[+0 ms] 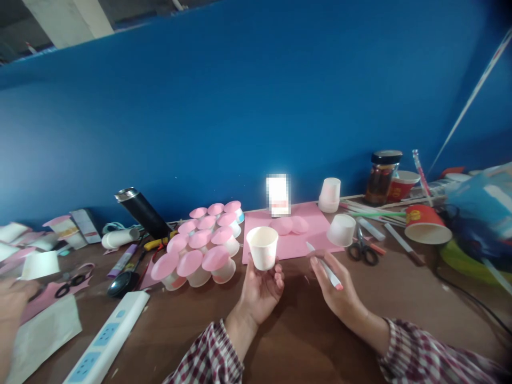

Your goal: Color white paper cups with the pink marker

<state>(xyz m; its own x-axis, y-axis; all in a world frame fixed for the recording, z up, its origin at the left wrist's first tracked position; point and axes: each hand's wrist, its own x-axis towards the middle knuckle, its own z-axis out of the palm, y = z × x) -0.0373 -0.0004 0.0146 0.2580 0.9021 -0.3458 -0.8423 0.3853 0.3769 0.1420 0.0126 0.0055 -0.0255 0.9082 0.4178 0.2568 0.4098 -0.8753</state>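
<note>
A white paper cup (pixel 263 246) stands upright in my left hand (pixel 262 290), whose fingers curl around its lower part. Faint pink marks show low on the cup's side. My right hand (pixel 339 285) grips a white marker (pixel 331 273) with a pink end, a short gap to the right of the cup. Behind both hands lies a pink sheet (pixel 316 213) with pink paper discs (pixel 294 225) on it. Another white cup (pixel 342 230) rests upside down at the sheet's right edge. To the left, several cups topped with pink discs (pixel 216 257) are grouped in rows.
Black scissors (pixel 363 250), red paper cups (pixel 427 224) and a lidded jar (pixel 382 178) are on the right. A black flask (pixel 144 213), tape measure (pixel 123 282) and power strip (pixel 106 341) lie left. Another person's hand (pixel 16 298) is at the far left. A blue partition (pixel 240 106) rises behind.
</note>
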